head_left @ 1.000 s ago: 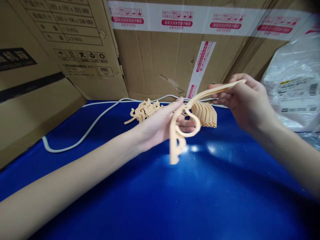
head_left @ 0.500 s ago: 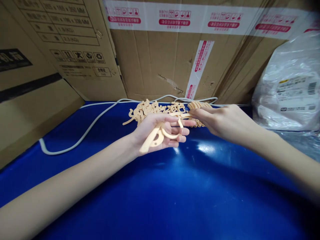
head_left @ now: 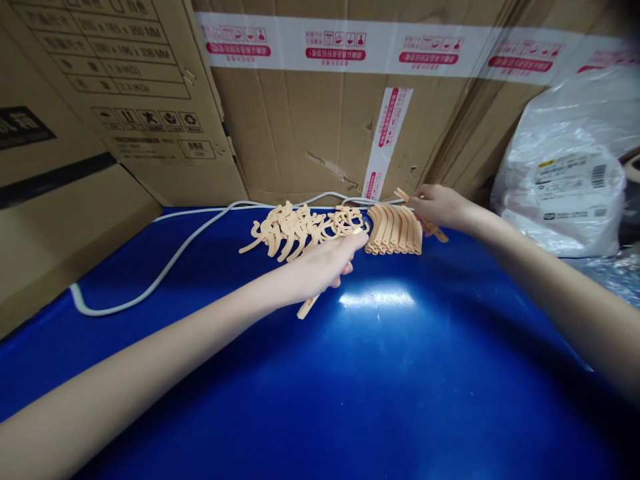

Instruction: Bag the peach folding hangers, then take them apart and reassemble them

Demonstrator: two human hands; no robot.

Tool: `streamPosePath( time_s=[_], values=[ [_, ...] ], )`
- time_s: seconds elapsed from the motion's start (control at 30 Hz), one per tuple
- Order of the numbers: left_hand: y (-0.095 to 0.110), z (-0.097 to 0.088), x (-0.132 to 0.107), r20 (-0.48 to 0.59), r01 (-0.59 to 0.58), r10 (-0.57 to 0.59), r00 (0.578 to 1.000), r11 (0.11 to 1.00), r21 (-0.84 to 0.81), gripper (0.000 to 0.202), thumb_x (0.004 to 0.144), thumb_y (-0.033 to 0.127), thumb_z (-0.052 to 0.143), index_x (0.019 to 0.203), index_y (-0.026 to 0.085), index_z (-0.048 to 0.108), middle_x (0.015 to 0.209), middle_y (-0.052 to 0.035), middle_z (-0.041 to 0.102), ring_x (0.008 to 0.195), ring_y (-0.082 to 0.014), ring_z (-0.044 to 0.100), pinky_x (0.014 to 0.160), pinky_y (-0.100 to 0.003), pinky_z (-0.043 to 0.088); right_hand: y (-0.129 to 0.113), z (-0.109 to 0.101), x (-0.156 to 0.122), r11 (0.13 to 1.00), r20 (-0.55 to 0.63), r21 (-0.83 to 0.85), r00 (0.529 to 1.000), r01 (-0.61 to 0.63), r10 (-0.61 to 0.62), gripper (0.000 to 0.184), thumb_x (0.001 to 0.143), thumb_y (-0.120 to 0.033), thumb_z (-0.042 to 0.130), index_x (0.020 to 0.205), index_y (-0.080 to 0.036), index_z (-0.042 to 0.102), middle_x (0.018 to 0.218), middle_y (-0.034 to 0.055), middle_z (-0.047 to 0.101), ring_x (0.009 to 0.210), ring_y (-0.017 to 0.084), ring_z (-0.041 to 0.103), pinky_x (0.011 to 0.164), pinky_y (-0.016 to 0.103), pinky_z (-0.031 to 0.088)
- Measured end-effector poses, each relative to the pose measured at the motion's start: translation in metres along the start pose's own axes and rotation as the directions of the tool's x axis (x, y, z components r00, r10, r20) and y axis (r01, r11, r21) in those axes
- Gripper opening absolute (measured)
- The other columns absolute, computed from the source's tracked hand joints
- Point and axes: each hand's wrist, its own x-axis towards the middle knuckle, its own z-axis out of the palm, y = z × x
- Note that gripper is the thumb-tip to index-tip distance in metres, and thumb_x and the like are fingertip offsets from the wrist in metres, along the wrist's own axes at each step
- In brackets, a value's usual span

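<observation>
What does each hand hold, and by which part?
Left hand grips a peach plastic piece, its lower end poking out. Right hand pinches a peach strip mid-length.

Lighting: overhead, moderately bright. A white glare patch sits on the blue table [head_left: 377, 298] just below the fingers [head_left: 350, 243] of the left hand [head_left: 320, 267]. Frame corners darken; focus is sharpest at the fingers.
</observation>
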Motion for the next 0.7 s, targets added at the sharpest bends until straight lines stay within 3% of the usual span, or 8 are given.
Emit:
streamPosePath(
  time_s=[0.07,0.13,0.2,0.33,0.37,0.57,0.7],
  values=[
    [0.004,-0.001,0.002,-0.015,0.007,-0.008,1.0,0.999,-0.038,0.04,0.087,0.061,0.047,0.078,0.022,0.042,0.068,0.0034,0.044,0.049,-0.009,0.03,0.042,-0.024,0.02,0.003,0.003,0.01,0.998,0.039,-0.021,0.998,-0.053,0.054,0.032,0.099,-0.029,0.05,0.077,-0.011,0.062,0.074,0.0118,0.069,0.067,0.017,0.065,0.065,0.03,0.05],
    [0.009,0.0,0.0,-0.019,0.013,-0.014,1.0,0.997,-0.077,0.042,0.089,0.062,0.044,0.077,0.022,0.041,0.067,0.004,0.043,0.049,-0.0082,0.027,0.042,-0.022,0.019,0.002,0.006,0.016,0.995,0.073,-0.048,0.993,-0.091,0.094,0.03,0.097,-0.035,0.058,0.102,-0.007,0.067,0.104,0.0136,0.069,0.09,0.022,0.067,0.079,0.036,0.056],
    [0.014,-0.001,-0.004,-0.034,0.028,-0.032,0.999,0.994,-0.101,0.042,0.089,0.06,0.044,0.076,0.021,0.039,0.067,0.0044,0.042,0.049,-0.0076,0.026,0.043,-0.021,0.019,0.001,0.009,0.019,0.993,0.098,-0.073,0.99,-0.096,0.103,0.034,0.096,-0.037,0.061,0.113,-0.008,0.067,0.112,0.0129,0.068,0.097,0.023,0.067,0.084,0.037,0.056],
    [0.017,-0.006,-0.01,-0.074,0.012,-0.017,0.997,0.998,-0.068,0.043,0.089,0.06,0.049,0.075,0.021,0.041,0.068,0.0036,0.043,0.05,-0.0075,0.031,0.044,-0.022,0.02,-0.003,0.014,0.021,0.986,0.046,-0.154,0.996,-0.066,0.074,0.035,0.093,-0.028,0.053,0.069,-0.01,0.07,0.065,0.0124,0.068,0.068,0.022,0.066,0.067,0.031,0.049],
    [0.017,-0.008,-0.01,-0.082,-0.006,0.003,0.997,0.999,-0.047,0.044,0.088,0.061,0.051,0.075,0.021,0.042,0.068,0.0032,0.043,0.051,-0.0077,0.033,0.045,-0.022,0.021,-0.004,0.015,0.022,0.983,0.028,-0.174,0.997,-0.06,0.066,0.035,0.091,-0.027,0.053,0.064,-0.012,0.069,0.062,0.0116,0.067,0.067,0.022,0.066,0.066,0.031,0.047],
    [0.012,-0.015,-0.009,-0.149,-0.12,0.139,0.979,0.984,0.135,0.05,0.081,0.067,0.061,0.069,0.02,0.048,0.068,0.0,0.049,0.055,-0.0108,0.042,0.05,-0.025,0.028,-0.004,0.02,0.022,0.975,-0.015,-0.219,1.0,-0.023,0.02,0.03,0.082,-0.024,0.055,0.055,-0.017,0.065,0.065,0.0123,0.068,0.073,0.026,0.066,0.066,0.033,0.043],
    [0.015,-0.014,-0.012,-0.125,-0.123,0.142,0.982,0.981,0.151,0.052,0.079,0.069,0.062,0.068,0.02,0.049,0.061,0.0028,0.043,0.052,-0.0101,0.039,0.049,-0.025,0.026,-0.004,0.02,0.02,0.981,-0.016,-0.192,1.0,-0.016,0.013,0.025,0.08,-0.019,0.054,0.059,-0.017,0.068,0.06,0.0097,0.067,0.071,0.025,0.066,0.066,0.032,0.042]
  ],
)
